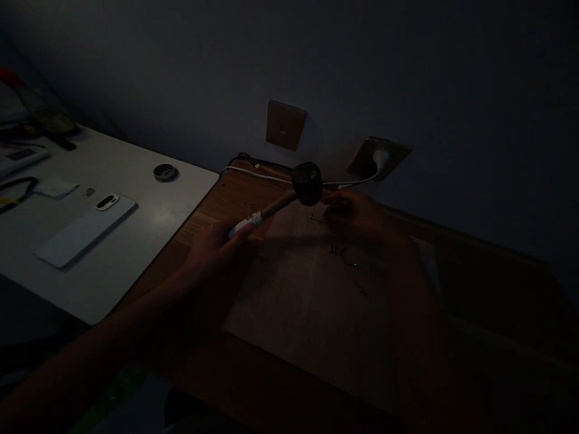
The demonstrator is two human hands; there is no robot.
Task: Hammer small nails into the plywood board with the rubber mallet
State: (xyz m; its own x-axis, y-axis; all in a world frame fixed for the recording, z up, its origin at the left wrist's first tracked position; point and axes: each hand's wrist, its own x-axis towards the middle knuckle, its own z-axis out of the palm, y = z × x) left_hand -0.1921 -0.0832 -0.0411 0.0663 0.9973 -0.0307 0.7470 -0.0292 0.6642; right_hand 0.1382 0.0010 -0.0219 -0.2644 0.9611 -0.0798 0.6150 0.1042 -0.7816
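Observation:
The scene is very dark. My left hand (212, 244) is closed round the taped end of a mallet (289, 193), whose wooden handle slopes up to a black head raised above a flat board (312, 301). My right hand (353, 214) rests on the far part of the board just right of the mallet head, fingers pinched together on something too small to make out. Several small nails (341, 252) lie scattered on the board near that hand.
A white table (149, 229) stands to the left with a white phone (85, 229), a small round dish (165, 172) and other items. A white cable (271, 176) runs to a plug in a wall socket (379, 158). A second wall plate (284, 125) is nearby.

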